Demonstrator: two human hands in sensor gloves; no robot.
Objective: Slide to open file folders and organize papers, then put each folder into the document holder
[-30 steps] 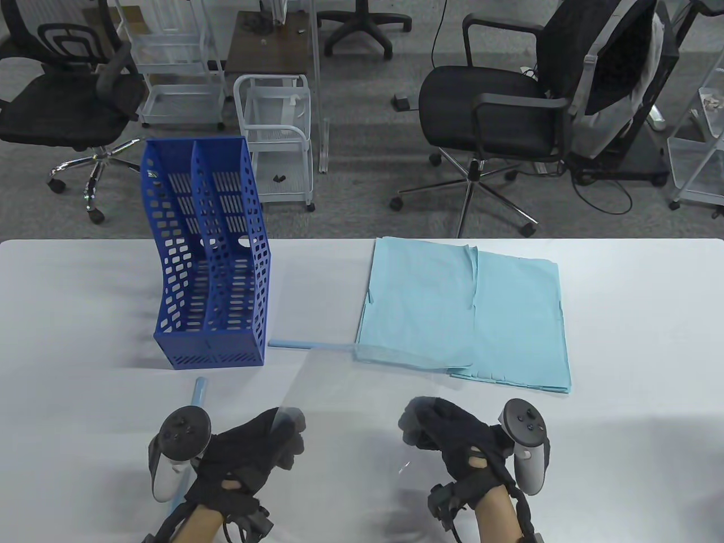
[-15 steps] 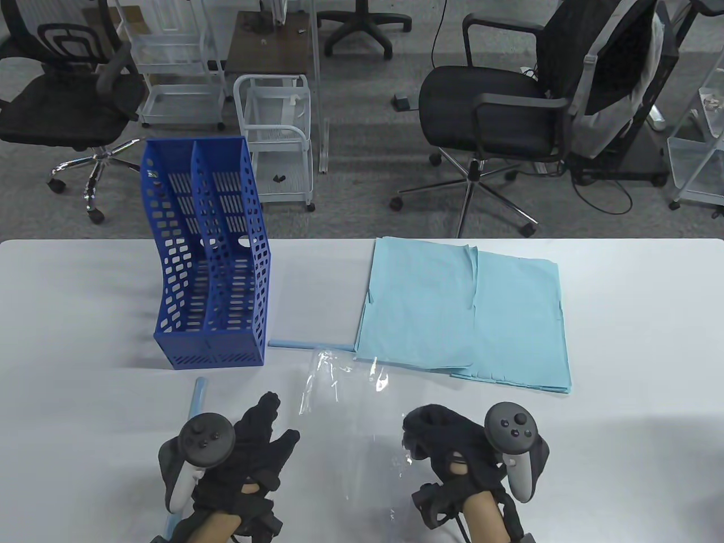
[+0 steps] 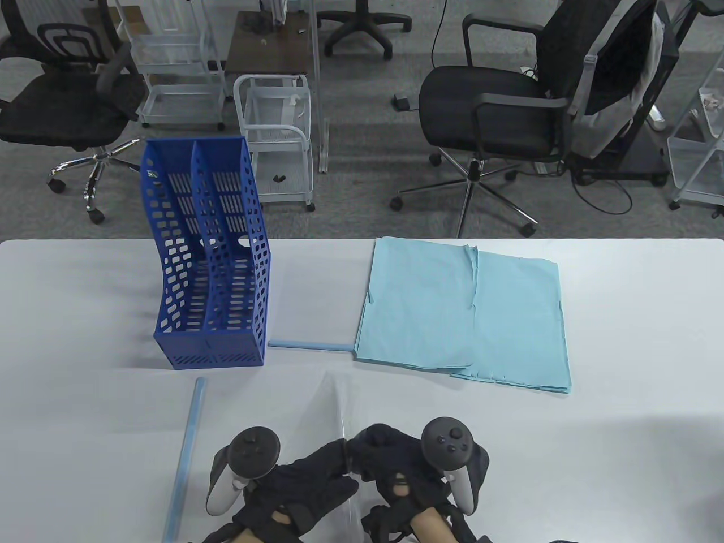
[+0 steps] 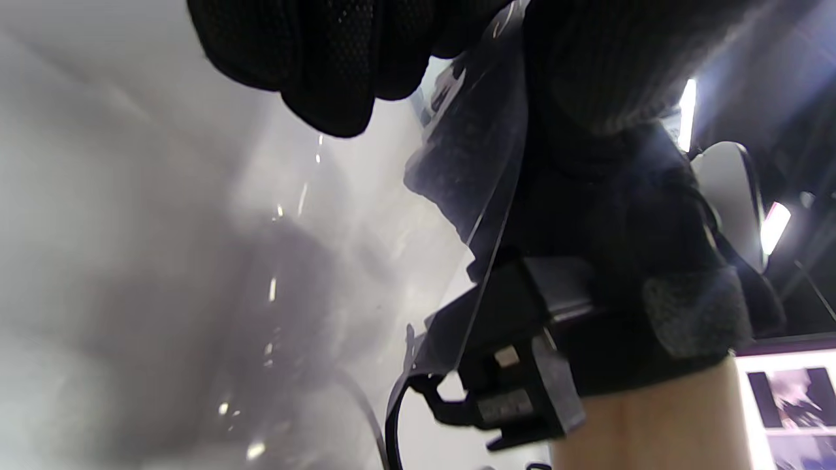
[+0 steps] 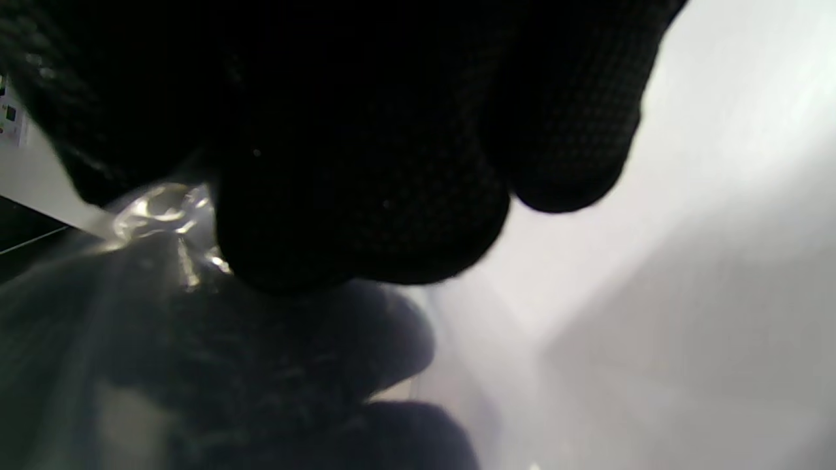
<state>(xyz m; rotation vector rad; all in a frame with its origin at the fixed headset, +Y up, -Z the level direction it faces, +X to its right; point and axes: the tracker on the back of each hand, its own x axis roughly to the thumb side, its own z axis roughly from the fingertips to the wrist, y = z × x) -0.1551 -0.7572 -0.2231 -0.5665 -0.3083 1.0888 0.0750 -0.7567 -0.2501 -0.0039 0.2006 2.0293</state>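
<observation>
Both hands meet at the near edge: the left hand (image 3: 308,481) and right hand (image 3: 396,464) each pinch the clear folder (image 3: 334,407) with curled fingers.

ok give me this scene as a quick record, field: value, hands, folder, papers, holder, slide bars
left hand: grip on the clear folder cover
right hand: grip on the same cover, beside the left hand
clear folder cover: folded, lifted off the table at the near edge
blue papers: flat stack on the table, right of centre
document holder: blue, upright, both slots empty
slide bars: one beside the papers, one left of the hands
</observation>
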